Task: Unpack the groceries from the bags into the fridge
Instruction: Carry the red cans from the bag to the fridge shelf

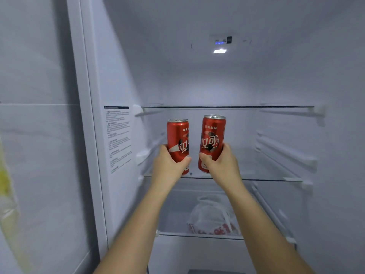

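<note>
Our left hand [167,163] and right hand [221,161] each gripped an upright red aluminium soda can, the left can [177,141] and the right can [212,139], above the glass fridge shelf [276,177].

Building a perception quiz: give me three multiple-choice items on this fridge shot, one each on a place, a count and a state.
1. Where is the white plastic bag? A) on the top shelf B) below the middle glass shelf C) in the door
2. How many red cola cans show? A) one B) two C) four
3. The left hand is: A) gripping a can B) flat on a shelf C) open and empty
Answers: 1 B, it lies under that shelf; 2 B, one in each hand; 3 A, its fingers curl round a can.
</note>
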Action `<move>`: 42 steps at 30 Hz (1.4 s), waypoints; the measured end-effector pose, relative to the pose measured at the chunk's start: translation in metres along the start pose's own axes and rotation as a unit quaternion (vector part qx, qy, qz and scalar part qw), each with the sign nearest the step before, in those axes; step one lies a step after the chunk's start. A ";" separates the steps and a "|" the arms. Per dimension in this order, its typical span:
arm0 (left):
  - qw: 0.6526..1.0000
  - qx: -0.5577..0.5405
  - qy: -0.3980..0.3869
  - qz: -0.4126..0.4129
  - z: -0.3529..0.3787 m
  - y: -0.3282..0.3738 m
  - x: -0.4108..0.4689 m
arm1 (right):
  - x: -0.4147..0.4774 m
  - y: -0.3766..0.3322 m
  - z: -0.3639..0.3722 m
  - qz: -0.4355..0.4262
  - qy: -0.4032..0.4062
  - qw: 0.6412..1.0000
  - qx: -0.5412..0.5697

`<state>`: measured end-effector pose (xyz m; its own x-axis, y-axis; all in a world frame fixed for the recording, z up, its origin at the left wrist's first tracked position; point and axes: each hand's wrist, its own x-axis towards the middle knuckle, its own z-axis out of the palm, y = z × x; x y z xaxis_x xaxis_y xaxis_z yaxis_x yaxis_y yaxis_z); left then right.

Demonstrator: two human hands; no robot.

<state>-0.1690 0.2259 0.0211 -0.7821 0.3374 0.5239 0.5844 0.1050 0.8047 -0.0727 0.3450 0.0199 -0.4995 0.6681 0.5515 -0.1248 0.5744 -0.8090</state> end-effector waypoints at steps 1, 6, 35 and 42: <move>1.000 0.004 -0.002 0.000 0.001 -0.001 0.001 | 0.002 0.001 0.000 0.001 -0.004 1.000 0.003; 1.000 0.008 -0.010 0.004 0.004 -0.004 0.006 | 0.007 0.004 0.003 0.008 -0.022 1.000 0.008; 0.981 0.163 -0.073 -0.073 0.027 -0.004 0.083 | 0.088 0.015 0.030 0.105 -0.126 0.977 -0.140; 0.942 0.304 -0.096 -0.109 0.052 -0.020 0.137 | 0.138 0.036 0.052 0.108 -0.177 0.913 -0.350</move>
<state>-0.2764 0.3190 0.0625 -0.8785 0.4025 0.2574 0.4758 0.6877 0.5483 -0.1906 0.4336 0.0563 -0.7093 0.6776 0.1942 0.5263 0.6923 -0.4936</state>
